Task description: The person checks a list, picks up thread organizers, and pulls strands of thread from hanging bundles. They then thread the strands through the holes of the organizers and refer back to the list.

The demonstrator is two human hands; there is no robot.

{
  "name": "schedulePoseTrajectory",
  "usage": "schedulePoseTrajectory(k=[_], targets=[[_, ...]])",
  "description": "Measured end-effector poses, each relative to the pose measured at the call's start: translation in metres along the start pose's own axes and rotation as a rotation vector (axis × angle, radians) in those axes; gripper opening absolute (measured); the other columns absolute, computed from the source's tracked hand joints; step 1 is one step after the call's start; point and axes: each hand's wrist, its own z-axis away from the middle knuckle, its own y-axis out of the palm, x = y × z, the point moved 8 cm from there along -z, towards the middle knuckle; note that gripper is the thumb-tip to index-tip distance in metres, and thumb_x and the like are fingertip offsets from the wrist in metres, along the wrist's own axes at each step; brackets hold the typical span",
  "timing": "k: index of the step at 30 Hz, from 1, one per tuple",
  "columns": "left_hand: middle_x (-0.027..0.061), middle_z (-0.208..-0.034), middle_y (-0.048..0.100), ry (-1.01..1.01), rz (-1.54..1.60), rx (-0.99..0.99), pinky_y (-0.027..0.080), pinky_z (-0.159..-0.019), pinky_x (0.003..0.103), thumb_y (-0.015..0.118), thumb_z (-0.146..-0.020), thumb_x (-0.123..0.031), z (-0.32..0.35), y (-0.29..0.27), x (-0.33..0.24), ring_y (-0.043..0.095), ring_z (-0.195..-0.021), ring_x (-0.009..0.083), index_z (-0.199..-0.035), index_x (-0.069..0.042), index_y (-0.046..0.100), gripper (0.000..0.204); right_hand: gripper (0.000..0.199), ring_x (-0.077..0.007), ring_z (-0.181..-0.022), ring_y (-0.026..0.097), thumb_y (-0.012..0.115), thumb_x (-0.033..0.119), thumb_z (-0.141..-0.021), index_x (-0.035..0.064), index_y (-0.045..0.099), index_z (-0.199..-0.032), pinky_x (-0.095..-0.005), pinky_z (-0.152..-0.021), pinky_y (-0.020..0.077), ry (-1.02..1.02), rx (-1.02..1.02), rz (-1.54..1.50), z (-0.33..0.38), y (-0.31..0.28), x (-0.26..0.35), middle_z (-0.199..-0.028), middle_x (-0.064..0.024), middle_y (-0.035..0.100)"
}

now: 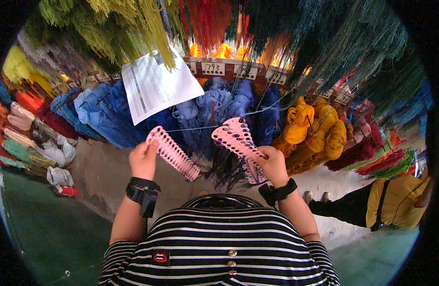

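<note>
By the left hand (pixel 144 159), a single pink strip (pixel 176 156) punched with rows of holes is held near its upper end, its fingers being closed on the edge. By the right hand (pixel 273 164), what look like two overlapping pink strips (pixel 236 139) are gripped at their right side, with thumb and fingers pressed together on them; exactly how many pieces are stacked there cannot be told. The strips are held in the air in front of the chest, the left one tilted down to the right and kept apart from the others. Dark threads (pixel 223 164) are seen hanging about the right-hand strips, and a thin bluish thread (pixel 191 128) is stretched across the gap between the two sides. Behind the strips, blue skeins (pixel 214 100) are hung in a row, flanked on the right by golden-yellow skeins (pixel 319 126). In front of the blue ones, a printed white sheet (pixel 157 86) is seen. A black band (pixel 143 190) is worn on each wrist.
</note>
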Motion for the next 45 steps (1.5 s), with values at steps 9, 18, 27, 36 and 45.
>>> schedulePoseTrajectory(k=[9,18,27,36,45], targets=[[0.0015,-0.07,0.06,-0.192,-0.15,-0.2,0.043,-0.066,0.025,0.064,-0.091,-0.019,0.022,-0.113,0.134,0.05,-0.071,0.006,-0.086,0.005,0.065,0.024,0.014,-0.0179,-0.075,0.064,0.075,0.004,-0.073,-0.0009,0.069,-0.086,-0.0276,-0.069,0.0485,-0.059,-0.024,-0.101,-0.005,0.002,-0.006,-0.081,-0.0092,0.068],[-0.0023,-0.078,0.056,-0.339,-0.177,-0.702,0.041,-0.067,0.024,0.055,-0.098,-0.027,0.056,-0.26,0.215,0.047,-0.073,0.0075,-0.086,-0.002,0.06,0.028,0.02,-0.0265,-0.087,0.066,0.076,0.011,-0.075,0.001,0.069,-0.09,-0.0336,-0.077,0.0507,-0.098,-0.012,-0.081,0.012,-0.006,0.016,-0.094,-0.0141,0.068],[0.007,-0.095,0.064,-0.176,-0.298,-0.593,0.046,-0.08,0.028,0.051,-0.098,-0.021,0.059,-0.258,0.189,0.058,-0.086,0.0143,-0.109,0.001,0.06,0.026,0.018,-0.021,-0.08,0.065,0.073,0.013,-0.078,0.0018,0.07,-0.092,-0.0307,-0.074,0.0493,0.098,-0.016,-0.172,-0.004,0.015,-0.03,-0.087,-0.0107,0.069],[0.0069,-0.103,0.07,0.011,0.191,0.323,0.048,-0.087,0.028,0.052,-0.096,-0.012,0.018,-0.002,-0.03,0.063,-0.096,0.0136,-0.113,0.0,0.064,0.024,0.02,-0.0252,-0.1,0.065,0.072,0.012,-0.08,-0.0002,0.069,-0.095,-0.0306,-0.085,0.0491,-0.069,-0.106,-0.078,0.012,0.0,-0.046,-0.115,-0.0174,0.065],[0.0039,-0.087,0.068,0.1,0.239,0.472,0.048,-0.072,0.025,0.057,-0.095,-0.016,-0.015,0.122,-0.066,0.06,-0.079,0.0086,-0.108,0.002,0.064,0.023,0.008,-0.0083,-0.076,0.06,0.066,-0.001,-0.084,-0.0012,0.067,-0.091,-0.0233,-0.072,0.0478,0.262,0.049,-0.359,0.078,-0.048,-0.024,-0.086,-0.002,0.069]])
